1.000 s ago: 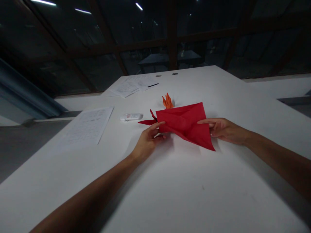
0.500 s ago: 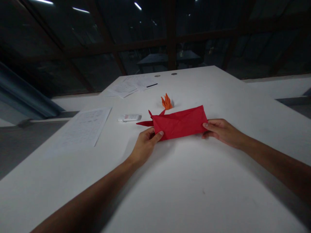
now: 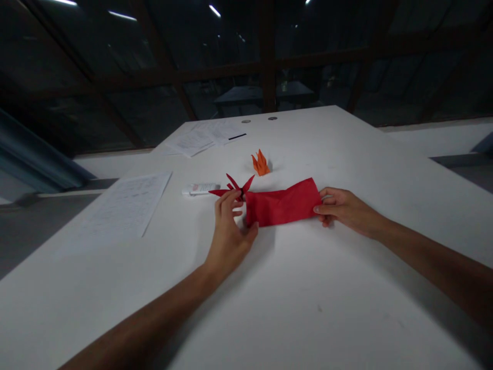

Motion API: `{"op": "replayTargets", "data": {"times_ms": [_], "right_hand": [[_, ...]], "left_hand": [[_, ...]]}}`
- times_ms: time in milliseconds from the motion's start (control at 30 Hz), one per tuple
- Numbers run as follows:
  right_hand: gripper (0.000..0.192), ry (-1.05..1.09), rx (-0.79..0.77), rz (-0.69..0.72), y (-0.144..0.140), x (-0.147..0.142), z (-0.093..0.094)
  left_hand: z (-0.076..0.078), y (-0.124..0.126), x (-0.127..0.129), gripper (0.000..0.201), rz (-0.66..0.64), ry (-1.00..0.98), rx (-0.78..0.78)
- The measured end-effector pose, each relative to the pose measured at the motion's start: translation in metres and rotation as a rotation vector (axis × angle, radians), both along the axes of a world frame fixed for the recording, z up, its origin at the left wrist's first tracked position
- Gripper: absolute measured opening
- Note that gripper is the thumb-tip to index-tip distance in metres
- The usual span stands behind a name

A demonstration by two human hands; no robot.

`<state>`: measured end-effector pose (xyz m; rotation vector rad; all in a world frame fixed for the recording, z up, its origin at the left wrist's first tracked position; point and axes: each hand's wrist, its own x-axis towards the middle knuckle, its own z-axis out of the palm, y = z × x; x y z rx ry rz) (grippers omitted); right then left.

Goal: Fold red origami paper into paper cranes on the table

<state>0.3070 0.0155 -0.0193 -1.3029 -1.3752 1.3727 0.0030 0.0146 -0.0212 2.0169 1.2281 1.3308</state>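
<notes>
Paper has 1 end pinched by right hand.

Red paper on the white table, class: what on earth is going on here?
A person is handling an oblong piece of red paper above a white table. The right hand holds its right end. The left hand is at the other end, fingers spread, thumb by the near corner; whether it grips is unclear. Just beyond the left hand is a red folded figure, and farther back stands an orange one.
</notes>
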Motion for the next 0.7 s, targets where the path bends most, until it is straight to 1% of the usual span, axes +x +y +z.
{"op": "replayTargets", "data": {"times_ms": [33, 67, 100, 133, 200, 233, 267, 333, 400, 467, 500, 567, 633, 700], "right_hand": [[0.029, -0.015, -0.034, 0.001, -0.002, -0.002, 0.003], [0.036, -0.025, -0.061, -0.011, -0.004, -0.005, 0.006], [0.044, -0.034, -0.088, -0.022, -0.007, -0.008, 0.010], [0.053, -0.041, -0.108, -0.029, -0.009, -0.011, 0.012], [0.074, -0.048, -0.135, -0.031, -0.014, -0.018, 0.016], [0.081, -0.049, -0.132, -0.032, -0.016, -0.021, 0.016], [0.084, -0.049, -0.107, -0.028, -0.018, -0.024, 0.017], [0.081, -0.067, -0.010, 0.009, -0.022, -0.029, 0.017], [0.064, -0.134, 0.118, 0.082, -0.026, -0.032, 0.019], [0.046, -0.259, 0.253, 0.155, -0.030, -0.032, 0.023], [0.041, -0.334, 0.326, 0.185, -0.032, -0.032, 0.025], [0.041, -0.464, 0.483, 0.239, -0.035, -0.031, 0.027], [0.053, -0.552, 0.640, 0.280, -0.037, -0.030, 0.027], [0.062, -0.621, 0.781, 0.276, -0.037, -0.030, 0.024]], "left_hand": [[0.001, -0.005, 0.000, 0.064, 0.040, 0.131, 0.137], [0.002, -0.010, 0.000, 0.060, 0.061, 0.255, 0.240], [0.003, -0.014, 0.000, 0.054, 0.028, 0.357, 0.310], [0.004, -0.017, 0.000, 0.051, -0.076, 0.447, 0.333], [0.006, -0.021, 0.001, 0.051, -0.304, 0.586, 0.297], [0.006, -0.021, 0.002, 0.052, -0.385, 0.636, 0.256], [0.007, -0.020, 0.003, 0.055, -0.429, 0.676, 0.212], [0.007, -0.018, 0.004, 0.056, -0.439, 0.729, 0.133], [0.006, -0.015, 0.004, 0.053, -0.430, 0.753, 0.084], [0.005, -0.013, 0.004, 0.049, -0.426, 0.753, 0.067], [0.005, -0.013, 0.004, 0.047, -0.425, 0.747, 0.066], [0.005, -0.012, 0.004, 0.044, -0.430, 0.738, 0.061], [0.006, -0.013, 0.004, 0.042, -0.445, 0.731, 0.051], [0.008, -0.013, 0.003, 0.040, -0.472, 0.725, 0.044]]}}
